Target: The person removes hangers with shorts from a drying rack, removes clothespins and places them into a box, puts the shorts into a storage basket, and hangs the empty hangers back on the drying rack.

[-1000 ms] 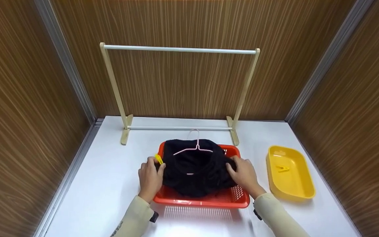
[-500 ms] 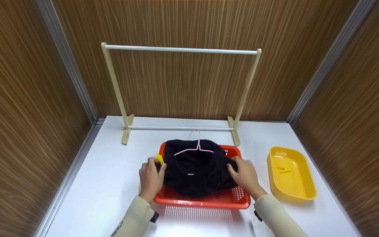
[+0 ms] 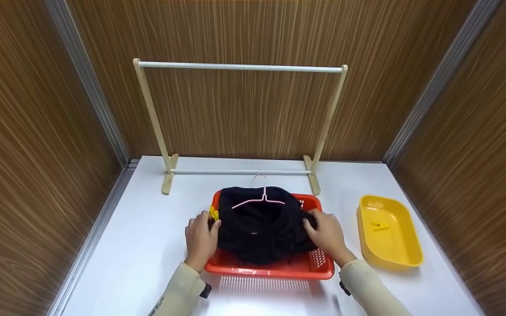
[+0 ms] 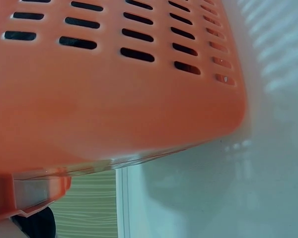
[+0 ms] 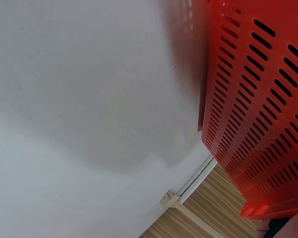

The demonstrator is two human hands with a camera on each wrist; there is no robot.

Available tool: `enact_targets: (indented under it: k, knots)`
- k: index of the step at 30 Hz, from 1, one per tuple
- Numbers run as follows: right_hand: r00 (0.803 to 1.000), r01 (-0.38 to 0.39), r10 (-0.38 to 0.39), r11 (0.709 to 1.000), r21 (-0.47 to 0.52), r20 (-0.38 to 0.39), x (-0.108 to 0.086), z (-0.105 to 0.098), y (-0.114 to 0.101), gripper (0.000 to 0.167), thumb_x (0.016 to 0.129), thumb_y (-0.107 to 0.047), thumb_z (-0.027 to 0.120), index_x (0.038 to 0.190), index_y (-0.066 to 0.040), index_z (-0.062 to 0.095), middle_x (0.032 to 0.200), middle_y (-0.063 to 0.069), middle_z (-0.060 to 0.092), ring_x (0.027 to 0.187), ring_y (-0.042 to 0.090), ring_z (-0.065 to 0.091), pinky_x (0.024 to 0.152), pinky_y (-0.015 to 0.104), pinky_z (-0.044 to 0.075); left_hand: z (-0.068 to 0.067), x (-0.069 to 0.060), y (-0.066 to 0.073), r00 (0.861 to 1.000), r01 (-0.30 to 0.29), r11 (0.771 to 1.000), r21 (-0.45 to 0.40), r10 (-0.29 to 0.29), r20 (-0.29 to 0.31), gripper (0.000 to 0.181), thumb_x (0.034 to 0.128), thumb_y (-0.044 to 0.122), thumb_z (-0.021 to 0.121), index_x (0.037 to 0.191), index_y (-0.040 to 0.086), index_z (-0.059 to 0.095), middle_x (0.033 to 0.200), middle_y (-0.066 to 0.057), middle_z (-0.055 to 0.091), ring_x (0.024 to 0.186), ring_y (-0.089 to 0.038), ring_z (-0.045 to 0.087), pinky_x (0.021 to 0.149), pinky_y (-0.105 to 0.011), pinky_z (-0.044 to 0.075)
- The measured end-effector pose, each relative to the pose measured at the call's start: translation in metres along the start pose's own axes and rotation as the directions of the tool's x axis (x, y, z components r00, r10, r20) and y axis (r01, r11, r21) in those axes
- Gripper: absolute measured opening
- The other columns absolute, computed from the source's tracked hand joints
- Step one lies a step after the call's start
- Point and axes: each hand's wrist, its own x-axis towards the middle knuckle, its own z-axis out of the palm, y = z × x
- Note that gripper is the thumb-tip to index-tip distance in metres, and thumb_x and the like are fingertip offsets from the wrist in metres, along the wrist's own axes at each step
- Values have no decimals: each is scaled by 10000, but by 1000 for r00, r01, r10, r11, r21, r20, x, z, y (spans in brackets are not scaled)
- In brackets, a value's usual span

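A black shirt (image 3: 257, 245) lies bunched in a red basket (image 3: 270, 273), its round neck opening facing up. A pink hanger (image 3: 264, 198) sits in the neck, hook pointing towards the rack. At the shirt's left side my left hand (image 3: 201, 239) pinches the cloth between thumb and fingers. A yellow clothespin (image 3: 214, 213) sticks up at those fingertips; whether it is clipped to the cloth is hard to tell. My right hand (image 3: 327, 232) pinches the shirt's right side over the basket rim. Both wrist views show mostly the basket's slotted outer wall (image 4: 114, 109), with little of the hands.
Behind the basket stands a rack with wooden legs and a white top rail (image 3: 240, 66). To the right is a yellow tray (image 3: 391, 261) holding another yellow clothespin (image 3: 379, 226). Wood-patterned walls (image 3: 244, 118) enclose the white table (image 3: 139, 245).
The yellow clothespin at my left fingertips has shifted slightly and shows its two arms more. Both hands keep their hold on the shirt in nearly the same place.
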Motion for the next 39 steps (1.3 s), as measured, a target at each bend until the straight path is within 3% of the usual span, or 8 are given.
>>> enact_targets:
  k: [5, 12, 19, 29, 39]
  knots:
    - [1000, 6, -6, 1000, -4, -5, -1, 0, -1, 175, 939, -252, 725, 1040, -111, 698, 918, 72, 745, 794, 323, 635, 766, 487, 468, 0, -1, -2, 1000, 13, 1000, -3, -13, 3, 250, 981, 248, 720, 982, 67, 547, 895, -84, 620, 850, -317, 530, 758, -438, 374]
    - [1000, -4, 4, 1000, 4, 2, 0, -1, 1, 173, 948, -252, 714, 1048, -111, 698, 906, 62, 738, 778, 302, 618, 759, 477, 460, 1, -1, -1, 1000, -11, 1000, -9, 11, -9, 254, 985, 253, 714, 970, 68, 540, 877, -79, 602, 830, -319, 519, 745, -437, 373]
    - [1000, -16, 15, 1000, 19, 12, 0, -1, 0, 172, 959, -264, 699, 1044, -115, 694, 911, 56, 735, 789, 299, 611, 770, 475, 465, 0, -1, 0, 1000, 22, 1000, -12, -22, 3, 253, 987, 250, 712, 985, 65, 539, 878, -80, 607, 838, -311, 520, 755, -440, 368]
    - [999, -33, 32, 999, 30, 31, 0, -1, -1, 186, 967, -284, 688, 1050, -118, 691, 914, 39, 726, 812, 279, 619, 787, 472, 473, 0, -2, -3, 1000, 5, 1000, -8, -5, -21, 252, 970, 232, 734, 986, 62, 548, 877, -96, 623, 832, -331, 533, 741, -451, 376]
    - [1000, 13, -13, 1000, 13, -7, -1, -4, 0, 196, 955, -243, 696, 1068, -84, 688, 925, 105, 736, 815, 346, 635, 784, 503, 472, 0, 0, 0, 1000, 21, 999, -24, -21, 19, 237, 987, 256, 715, 984, 74, 564, 905, -89, 633, 853, -325, 530, 770, -445, 389]
